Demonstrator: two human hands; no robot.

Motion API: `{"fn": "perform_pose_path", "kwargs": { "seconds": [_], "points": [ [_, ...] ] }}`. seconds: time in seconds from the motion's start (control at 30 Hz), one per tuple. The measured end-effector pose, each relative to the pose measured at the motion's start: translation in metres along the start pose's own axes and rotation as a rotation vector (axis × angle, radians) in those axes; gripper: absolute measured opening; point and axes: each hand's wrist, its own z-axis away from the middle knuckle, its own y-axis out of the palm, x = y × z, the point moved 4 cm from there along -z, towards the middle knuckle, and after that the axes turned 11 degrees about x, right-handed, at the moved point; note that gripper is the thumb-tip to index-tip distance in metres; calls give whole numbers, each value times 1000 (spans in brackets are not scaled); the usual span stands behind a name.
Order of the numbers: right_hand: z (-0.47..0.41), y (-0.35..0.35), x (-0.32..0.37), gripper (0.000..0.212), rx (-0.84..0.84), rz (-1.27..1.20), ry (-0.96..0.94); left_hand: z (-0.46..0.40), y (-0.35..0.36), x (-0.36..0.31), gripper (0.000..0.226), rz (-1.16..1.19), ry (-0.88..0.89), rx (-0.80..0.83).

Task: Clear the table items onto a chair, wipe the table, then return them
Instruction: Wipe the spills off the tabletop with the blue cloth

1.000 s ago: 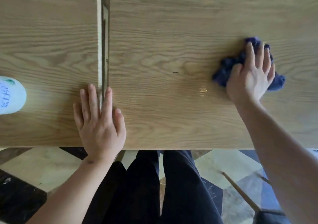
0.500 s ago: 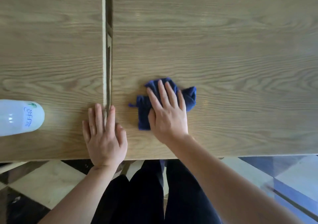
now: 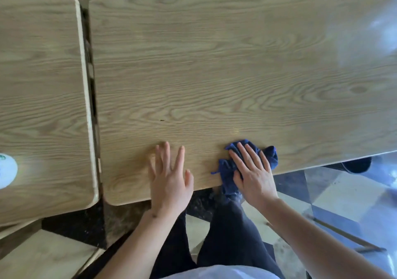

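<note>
table (image 3: 214, 64) bare ahead, bottle (image 3: 7, 170) (far left)

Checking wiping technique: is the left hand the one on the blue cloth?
No, the right hand presses the blue cloth; the left hand lies flat on bare table.

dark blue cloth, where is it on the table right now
In the head view the crumpled dark blue cloth lies at the near edge of the larger wooden table, under the flat right hand, with the left hand beside it.
</note>
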Motion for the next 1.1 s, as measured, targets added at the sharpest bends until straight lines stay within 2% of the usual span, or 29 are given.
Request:
{"fn": "perform_pose_path", "kwargs": {
  "seconds": [0.17, 0.33, 0.43, 0.6, 0.73, 0.87, 1.0, 1.1],
  "points": [
    [9, -5, -70, 53, -50, -63, 73, 2, 33, -105, 62, -77, 106, 128],
    [22, -9, -190, 51, -139, -170, 106, -24, 70, -218, 62, -175, 169, 110],
    [26, -10, -261, 52, -154, -193, 47, -48, 89, -293, 70, -201, 96, 92],
    [31, -12, -349, 53, -151, -216, -5, -73, 109, -398, 73, -116, -9, 42],
    [36, -16, -412, 52, -174, -204, 2, -82, 127, -457, 73, -145, 29, 85],
    [39, -24, -463, 54, -170, -188, 57, -94, 138, -493, 87, -149, -6, 144],
    [50, -27, -519, 52, -184, -184, 145, -104, 145, -530, 90, -215, 158, 172],
    [55, -32, -563, 51, -166, -178, 190, -112, 150, -553, 86, -242, 132, 216]
  ]
}}
